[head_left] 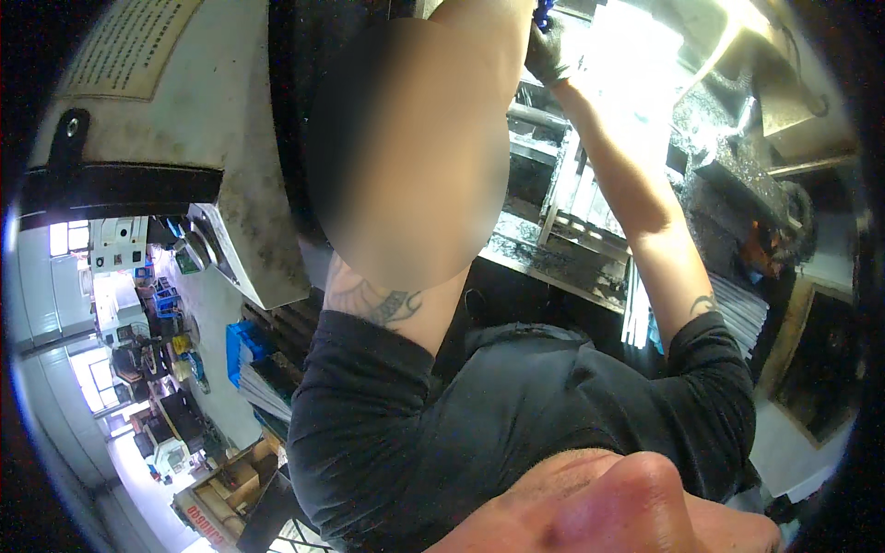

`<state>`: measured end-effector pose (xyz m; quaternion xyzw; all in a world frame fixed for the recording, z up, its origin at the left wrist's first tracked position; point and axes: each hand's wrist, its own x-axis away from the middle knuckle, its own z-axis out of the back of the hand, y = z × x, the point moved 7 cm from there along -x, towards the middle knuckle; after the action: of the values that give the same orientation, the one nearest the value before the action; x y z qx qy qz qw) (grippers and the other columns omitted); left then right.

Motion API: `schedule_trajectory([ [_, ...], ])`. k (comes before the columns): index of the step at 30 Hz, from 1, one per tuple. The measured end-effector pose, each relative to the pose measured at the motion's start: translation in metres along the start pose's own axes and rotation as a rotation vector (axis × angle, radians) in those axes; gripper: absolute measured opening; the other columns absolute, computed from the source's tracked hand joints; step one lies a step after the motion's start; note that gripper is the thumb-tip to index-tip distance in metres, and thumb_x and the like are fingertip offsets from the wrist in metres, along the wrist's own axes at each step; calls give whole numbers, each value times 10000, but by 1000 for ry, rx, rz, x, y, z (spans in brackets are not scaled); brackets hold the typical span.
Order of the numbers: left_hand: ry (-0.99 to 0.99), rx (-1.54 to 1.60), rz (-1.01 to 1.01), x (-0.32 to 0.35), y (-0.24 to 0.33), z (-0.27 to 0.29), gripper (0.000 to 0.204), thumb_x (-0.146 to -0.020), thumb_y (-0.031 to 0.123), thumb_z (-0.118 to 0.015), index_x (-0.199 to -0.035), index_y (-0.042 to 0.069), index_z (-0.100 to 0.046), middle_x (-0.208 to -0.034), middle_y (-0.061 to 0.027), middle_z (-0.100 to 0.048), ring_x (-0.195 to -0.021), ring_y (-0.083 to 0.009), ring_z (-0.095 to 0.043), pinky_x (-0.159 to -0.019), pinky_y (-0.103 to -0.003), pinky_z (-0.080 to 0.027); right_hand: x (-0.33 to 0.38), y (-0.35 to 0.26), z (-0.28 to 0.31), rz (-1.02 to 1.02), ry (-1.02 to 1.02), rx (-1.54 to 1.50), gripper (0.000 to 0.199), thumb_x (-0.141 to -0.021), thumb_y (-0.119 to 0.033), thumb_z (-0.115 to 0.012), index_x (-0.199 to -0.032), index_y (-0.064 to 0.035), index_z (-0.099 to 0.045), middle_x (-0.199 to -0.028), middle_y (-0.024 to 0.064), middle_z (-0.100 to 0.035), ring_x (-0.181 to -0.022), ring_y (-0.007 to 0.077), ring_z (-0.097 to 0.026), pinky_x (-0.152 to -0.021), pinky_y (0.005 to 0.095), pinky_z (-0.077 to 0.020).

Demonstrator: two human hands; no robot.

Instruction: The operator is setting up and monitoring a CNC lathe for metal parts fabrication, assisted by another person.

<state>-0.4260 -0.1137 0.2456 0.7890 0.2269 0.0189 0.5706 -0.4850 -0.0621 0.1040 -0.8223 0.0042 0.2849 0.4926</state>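
Note:
My left arm crosses the upper middle and runs out at the top edge, so the left hand is out of sight. My right arm reaches up and inward into a brightly lit machine. At its end my right hand (550, 53), in a dark glove, sits close beside the left forearm. A small dark blue thing (544, 13) shows just above that hand; whether the hand touches it I cannot tell. The fingers are mostly hidden behind the forearm and lost in glare. Below the hand lies a metal frame with bars (576, 198), its surfaces looking wet.
A bright lamp (724, 55) lights the machine's right side. Pale metal bars (636, 309) stand by my right elbow. To the left are a worn machine panel (198, 101), a blue bin (241, 346) and a cardboard box (244, 484). Workshop equipment (152, 350) fills the far left.

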Motion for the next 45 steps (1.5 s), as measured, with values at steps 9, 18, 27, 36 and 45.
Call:
schedule_trajectory([
  [9, -5, 3, 0, 5, 2, -2, 234, -996, 293, -569, -926, 85, -650, -788, -56, -632, -695, -164, -593, -583, -338, -500, 3, 3, -6, -71, -60, -93, 249, -932, -225, -617, -712, -125, -555, -605, -59, -451, -523, 65, -385, -465, 276, -287],
  [18, -12, 13, 2, 8, 5, -6, 231, -995, 296, -579, -931, 86, -650, -793, -55, -633, -701, -164, -593, -586, -341, -498, 6, 6, -13, -115, -86, -118, 266, -924, -184, -603, -676, -140, -516, -591, -68, -428, -512, 52, -364, -458, 270, -265],
  [27, -13, 14, -8, 11, 11, -4, 229, -993, 300, -589, -936, 87, -650, -797, -54, -634, -707, -163, -594, -589, -344, -497, 11, -23, -26, -128, -201, -96, 304, -881, -333, -671, -705, -132, -526, -610, -57, -444, -534, 65, -391, -484, 274, -293],
  [36, -15, 14, -2, 14, 11, -10, 228, -992, 303, -598, -941, 87, -651, -802, -53, -635, -713, -163, -594, -592, -347, -495, 15, -60, -29, -179, -321, 23, 385, -886, -436, -712, -779, -91, -580, -668, -8, -532, -606, 118, -512, -557, 291, -421],
  [45, 205, -207, -311, 55, 26, 34, 231, -986, 321, -618, -934, 98, -646, -778, -40, -618, -706, -154, -587, -593, -339, -486, 18, -88, -37, -142, -312, 260, 353, -923, -382, -735, -951, -32, -695, -838, 40, -667, -766, 131, -603, -685, 322, -508],
])
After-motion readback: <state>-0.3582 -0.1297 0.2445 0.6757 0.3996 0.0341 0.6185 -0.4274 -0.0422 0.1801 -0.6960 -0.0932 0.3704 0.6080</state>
